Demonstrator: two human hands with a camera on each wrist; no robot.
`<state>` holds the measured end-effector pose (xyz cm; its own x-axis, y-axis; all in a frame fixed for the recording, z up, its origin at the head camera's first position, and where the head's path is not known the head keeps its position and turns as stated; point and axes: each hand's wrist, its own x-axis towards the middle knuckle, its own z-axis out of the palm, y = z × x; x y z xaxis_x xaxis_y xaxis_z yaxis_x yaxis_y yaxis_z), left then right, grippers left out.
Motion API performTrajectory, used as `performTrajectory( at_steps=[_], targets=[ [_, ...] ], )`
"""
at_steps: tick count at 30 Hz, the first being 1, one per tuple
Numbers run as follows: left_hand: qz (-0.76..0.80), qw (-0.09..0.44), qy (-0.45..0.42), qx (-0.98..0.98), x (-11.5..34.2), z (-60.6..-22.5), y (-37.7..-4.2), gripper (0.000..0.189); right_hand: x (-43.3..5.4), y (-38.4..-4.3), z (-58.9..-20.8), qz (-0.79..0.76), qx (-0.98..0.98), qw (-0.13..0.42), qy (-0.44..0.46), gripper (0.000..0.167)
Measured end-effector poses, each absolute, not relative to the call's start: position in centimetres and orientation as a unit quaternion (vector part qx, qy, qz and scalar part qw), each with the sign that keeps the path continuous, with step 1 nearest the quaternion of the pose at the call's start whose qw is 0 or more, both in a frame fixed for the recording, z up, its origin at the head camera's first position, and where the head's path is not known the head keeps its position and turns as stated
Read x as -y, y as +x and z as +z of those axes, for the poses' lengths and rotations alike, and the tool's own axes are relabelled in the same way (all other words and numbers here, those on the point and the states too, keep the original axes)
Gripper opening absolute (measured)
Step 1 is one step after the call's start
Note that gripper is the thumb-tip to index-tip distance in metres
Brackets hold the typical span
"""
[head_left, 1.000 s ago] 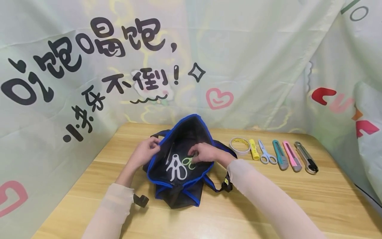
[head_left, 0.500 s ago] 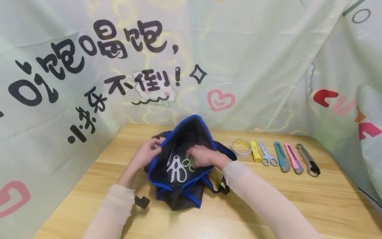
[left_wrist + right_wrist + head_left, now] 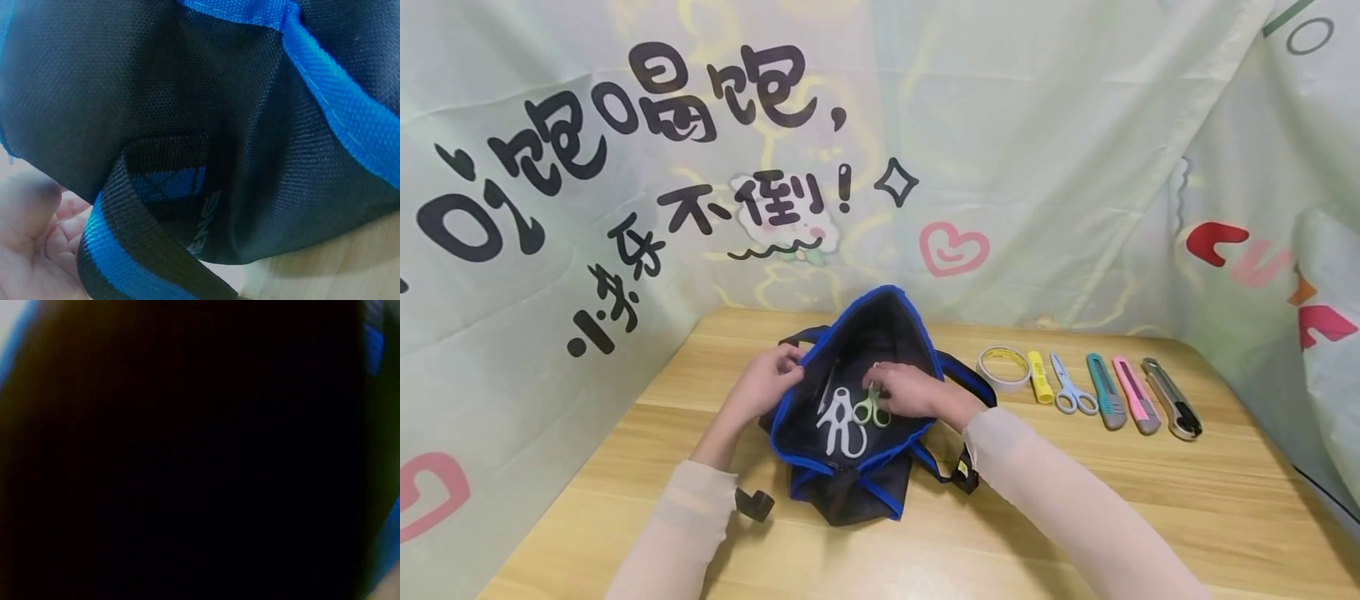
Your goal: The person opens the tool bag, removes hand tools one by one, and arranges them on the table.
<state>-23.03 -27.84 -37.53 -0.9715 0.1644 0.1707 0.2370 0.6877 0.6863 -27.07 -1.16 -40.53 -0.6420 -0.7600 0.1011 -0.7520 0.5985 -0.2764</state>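
Green scissors (image 3: 872,404) look small, round-looped. Our right hand (image 3: 912,389) pinches them inside the black, blue-trimmed bag (image 3: 876,333); our left hand (image 3: 767,382) grips its edge.

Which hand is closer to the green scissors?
Right. The right hand is in the bag, touching the green scissors; the left hand is farther off, at the bag's left edge.

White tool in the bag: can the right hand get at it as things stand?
Probably yes: the right hand is inside the open bag, and the white tool lies close by, mostly uncovered. The hand seems to pinch green scissors, which may need releasing first.
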Motion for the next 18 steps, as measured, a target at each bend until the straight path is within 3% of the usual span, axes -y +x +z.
performTrajectory(
  at_steps=[18],
  targets=[
    [-0.394, 0.054, -0.117, 0.91, 27.8, -37.4, -22.9, 0.022, 3.9, -25.6, -41.6, -0.225, -0.957, 0.026, -0.178, 0.046]
  ],
)
